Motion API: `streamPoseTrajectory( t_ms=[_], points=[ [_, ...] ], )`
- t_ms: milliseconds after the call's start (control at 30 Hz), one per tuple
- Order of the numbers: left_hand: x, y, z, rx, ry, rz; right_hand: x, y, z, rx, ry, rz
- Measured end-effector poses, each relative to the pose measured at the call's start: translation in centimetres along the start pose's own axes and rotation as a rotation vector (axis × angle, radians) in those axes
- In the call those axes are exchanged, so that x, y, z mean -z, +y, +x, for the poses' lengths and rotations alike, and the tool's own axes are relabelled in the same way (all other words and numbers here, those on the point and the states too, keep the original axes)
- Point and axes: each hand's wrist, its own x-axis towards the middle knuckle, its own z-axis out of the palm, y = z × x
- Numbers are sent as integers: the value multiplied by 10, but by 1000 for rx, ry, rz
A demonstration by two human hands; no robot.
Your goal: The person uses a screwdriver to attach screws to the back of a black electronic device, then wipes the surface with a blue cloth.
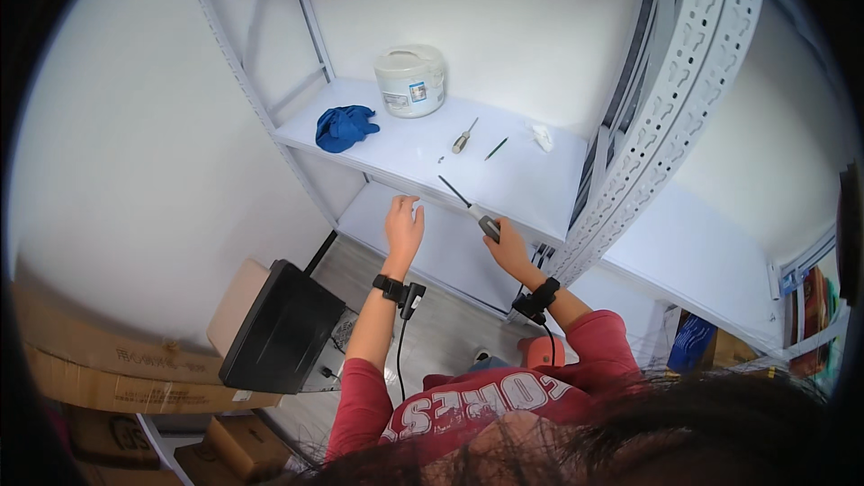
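A grey-and-black screwdriver is held by its handle in the right hand, the fingers wrapped closed around the grip. Its long dark shaft is pointed far and to the left, over the near part of a white metal shelf; whether the surface is touched by the tip cannot be told. The left hand is raised just by the shelf's near edge, its fingers loosely parted and the thumb set off from them; nothing can be seen gripped in it, though its palm side is partly hidden. Dark straps with small devices are worn on both wrists.

Beyond the right hand's tool, a second screwdriver with a pale handle is laid on the shelf, its shaft directed to the far side. To the right of it a thin green pencil-like stick is placed, and farther right a crumpled white tissue. Some tiny dark pieces, too small to be identified, are scattered to the near left of the second screwdriver. At the far left, an off-white rice cooker is stood upright, with a bunched blue cloth laid near it on its left.
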Motion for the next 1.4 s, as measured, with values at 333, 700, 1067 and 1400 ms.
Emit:
streamPoseTrajectory(
  t_ms=[333,700,1067,1400],
  points=[
    [-141,-84,81,187,-92,49,3,62,96,-126,-59,-127],
    [-213,-118,151,234,-438,272,-1,64,151,-196,-42,-191],
    [-209,-112,176,35,-257,-236,7,49,163,-150,38,-146],
    [-159,-68,181,145,-216,-458,32,11,145,-17,44,-65]
  ],
)
